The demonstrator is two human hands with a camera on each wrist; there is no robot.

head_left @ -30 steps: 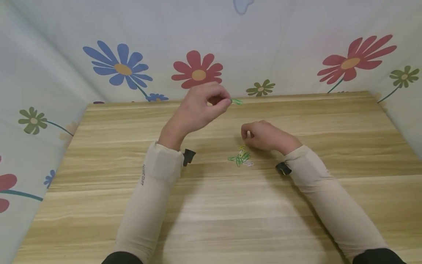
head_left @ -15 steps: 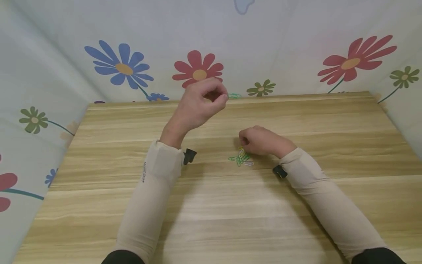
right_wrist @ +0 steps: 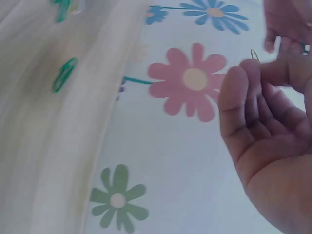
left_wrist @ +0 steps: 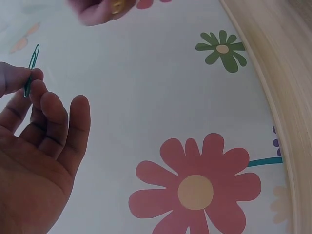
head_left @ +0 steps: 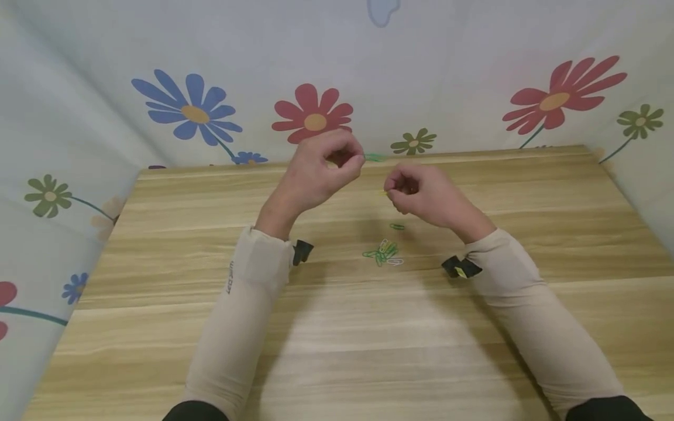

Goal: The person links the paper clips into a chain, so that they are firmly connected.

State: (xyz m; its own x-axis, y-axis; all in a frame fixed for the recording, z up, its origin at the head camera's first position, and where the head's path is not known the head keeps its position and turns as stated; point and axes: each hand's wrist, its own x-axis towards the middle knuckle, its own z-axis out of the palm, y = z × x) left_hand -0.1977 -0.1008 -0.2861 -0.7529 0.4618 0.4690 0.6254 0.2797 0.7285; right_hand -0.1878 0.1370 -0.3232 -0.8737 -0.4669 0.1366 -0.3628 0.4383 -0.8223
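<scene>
1. Green paper clip (head_left: 374,157): pinched between thumb and fingertips of the left hand (head_left: 315,172), raised over the far edge of the table (head_left: 337,345). I read its free end as pointing toward the right hand (head_left: 434,196).
2. Yellow paper clip (head_left: 384,192): pinched by the right hand, also raised. Fingers cover most of it; from the right wrist view I see what appears to be only one looped end.
3. Both clips are apart from each other.
4. Single green clip (head_left: 397,227): flat on the table, below the right hand in my head view.
5. Clip pile (head_left: 387,252): green, white and yellow pieces, overlapping, just nearer than the single green clip.
6. Flowered backdrop (head_left: 453,70): stands behind the table.
</scene>
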